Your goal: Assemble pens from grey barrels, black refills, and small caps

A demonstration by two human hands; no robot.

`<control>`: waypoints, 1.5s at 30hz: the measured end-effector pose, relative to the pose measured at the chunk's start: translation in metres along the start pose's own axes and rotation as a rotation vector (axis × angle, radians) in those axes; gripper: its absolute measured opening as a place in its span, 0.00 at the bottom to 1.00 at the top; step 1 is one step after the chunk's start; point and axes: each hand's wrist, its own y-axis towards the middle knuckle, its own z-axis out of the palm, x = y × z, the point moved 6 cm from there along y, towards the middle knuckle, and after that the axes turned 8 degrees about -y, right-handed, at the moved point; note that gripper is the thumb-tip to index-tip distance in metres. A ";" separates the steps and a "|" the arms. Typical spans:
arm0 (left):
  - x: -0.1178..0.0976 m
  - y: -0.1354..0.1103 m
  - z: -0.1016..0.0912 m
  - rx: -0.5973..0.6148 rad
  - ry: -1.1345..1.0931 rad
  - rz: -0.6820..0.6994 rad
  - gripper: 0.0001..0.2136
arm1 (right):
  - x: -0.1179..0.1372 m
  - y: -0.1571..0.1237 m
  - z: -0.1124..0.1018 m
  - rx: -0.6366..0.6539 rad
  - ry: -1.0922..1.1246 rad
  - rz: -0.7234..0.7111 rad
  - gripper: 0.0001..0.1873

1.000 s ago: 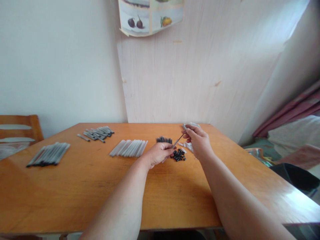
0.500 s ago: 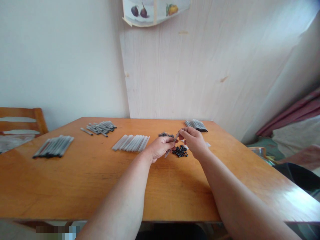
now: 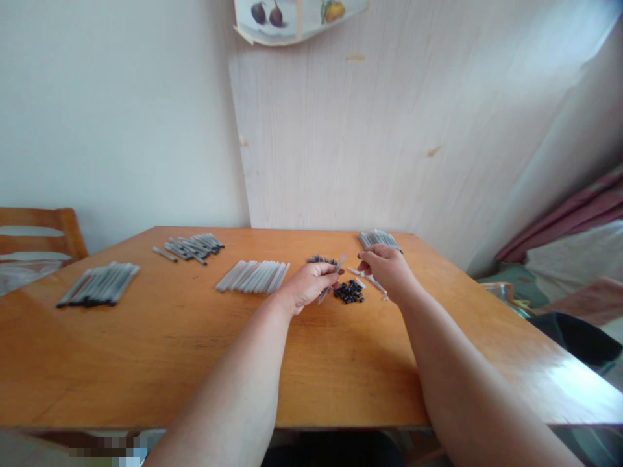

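Observation:
My left hand [image 3: 309,285] is closed around a slim translucent pen barrel [image 3: 342,260], which slants up past the fingertips. My right hand [image 3: 389,269] is apart from it on the right, thumb and fingers pinched together. Whatever sits in that pinch is too small or hidden to make out. Below and between the hands lies a pile of small black pen plugs [image 3: 348,293]. Thin white pieces [image 3: 376,283] lie beside the pile, partly under my right hand. Small dark-and-clear parts [image 3: 318,260] show just behind my left hand.
On the wooden table [image 3: 195,363], a row of clear barrels [image 3: 253,277] lies left of my hands. Black-ended pens form a bundle at far left [image 3: 100,284], a loose heap [image 3: 195,248] behind, and a bundle at back right [image 3: 377,239]. A chair [image 3: 41,230] stands left.
My right hand has come away from the barrel's upper end and shifted right. My left hand still holds the barrel in nearly the same place. The camera view has shifted slightly.

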 end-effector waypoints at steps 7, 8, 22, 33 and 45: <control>0.000 -0.001 -0.003 -0.011 0.084 -0.006 0.16 | -0.023 0.000 0.000 0.407 -0.398 -0.018 0.03; 0.000 -0.001 -0.003 -0.007 0.079 -0.009 0.16 | -0.024 -0.002 0.002 0.454 -0.411 -0.025 0.02; -0.001 -0.002 -0.004 -0.013 0.048 -0.012 0.16 | -0.036 -0.014 0.022 0.773 -0.698 -0.145 0.05; -0.001 -0.001 -0.001 0.039 0.080 -0.007 0.17 | -0.006 -0.007 -0.002 0.402 -0.114 -0.069 0.06; 0.001 -0.003 0.003 0.086 0.055 -0.033 0.18 | 0.008 -0.007 0.003 0.272 0.579 0.065 0.11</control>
